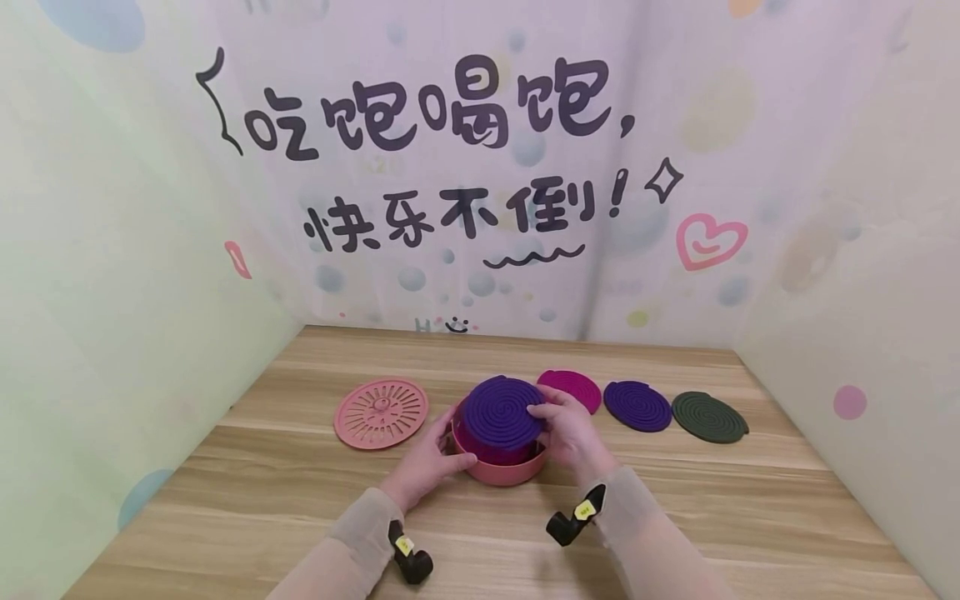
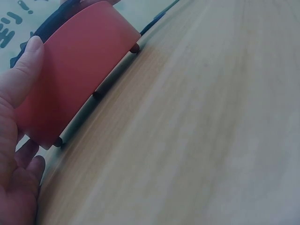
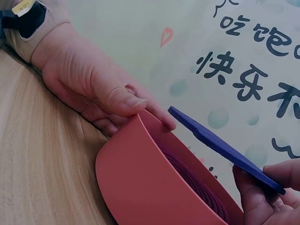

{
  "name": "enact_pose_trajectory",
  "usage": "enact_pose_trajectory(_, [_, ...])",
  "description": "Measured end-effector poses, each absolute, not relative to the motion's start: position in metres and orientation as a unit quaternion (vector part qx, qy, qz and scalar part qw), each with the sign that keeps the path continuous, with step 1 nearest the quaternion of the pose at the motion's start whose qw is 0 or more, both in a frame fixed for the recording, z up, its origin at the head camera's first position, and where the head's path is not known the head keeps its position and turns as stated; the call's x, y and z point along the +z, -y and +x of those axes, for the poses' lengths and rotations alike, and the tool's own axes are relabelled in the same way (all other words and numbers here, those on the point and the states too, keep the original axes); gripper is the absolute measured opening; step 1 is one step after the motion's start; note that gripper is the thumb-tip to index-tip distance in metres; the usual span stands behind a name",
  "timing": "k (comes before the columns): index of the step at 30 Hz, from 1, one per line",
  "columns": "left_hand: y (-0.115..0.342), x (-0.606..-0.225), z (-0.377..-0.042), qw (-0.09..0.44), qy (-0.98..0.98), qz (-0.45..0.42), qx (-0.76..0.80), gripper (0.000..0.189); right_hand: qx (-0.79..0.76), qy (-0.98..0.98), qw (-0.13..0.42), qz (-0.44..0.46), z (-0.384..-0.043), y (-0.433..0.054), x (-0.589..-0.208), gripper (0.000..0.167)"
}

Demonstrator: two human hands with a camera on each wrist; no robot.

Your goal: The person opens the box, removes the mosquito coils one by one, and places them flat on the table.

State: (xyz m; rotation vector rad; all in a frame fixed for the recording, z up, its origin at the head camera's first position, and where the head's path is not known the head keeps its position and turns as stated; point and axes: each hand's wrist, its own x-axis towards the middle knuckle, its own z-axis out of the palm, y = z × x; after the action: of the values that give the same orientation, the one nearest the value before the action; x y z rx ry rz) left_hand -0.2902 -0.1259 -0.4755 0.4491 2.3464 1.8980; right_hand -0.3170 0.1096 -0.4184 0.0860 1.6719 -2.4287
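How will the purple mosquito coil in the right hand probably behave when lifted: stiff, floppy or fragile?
The purple mosquito coil seems fairly stiff: pinched near one edge by the right hand, it shows little sag. It may be fragile, because it is a thin disc of narrow windings.

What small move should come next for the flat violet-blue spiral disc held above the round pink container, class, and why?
Perhaps lower the flat violet-blue spiral disc into the round pink container: the right hand pinches it, tilted, above the opening; the left hand grips the container's side, and magenta spiral coils lie inside.
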Motion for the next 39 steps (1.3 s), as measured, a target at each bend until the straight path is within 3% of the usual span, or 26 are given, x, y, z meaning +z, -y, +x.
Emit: enact_pose_trajectory(39, [0.128, -0.485, -0.296, 0.043, -0.764, 0.151, 0.626, 0.091, -0.838, -0.535, 0.089, 0.062, -0.308, -0.188, -0.409, 0.060])
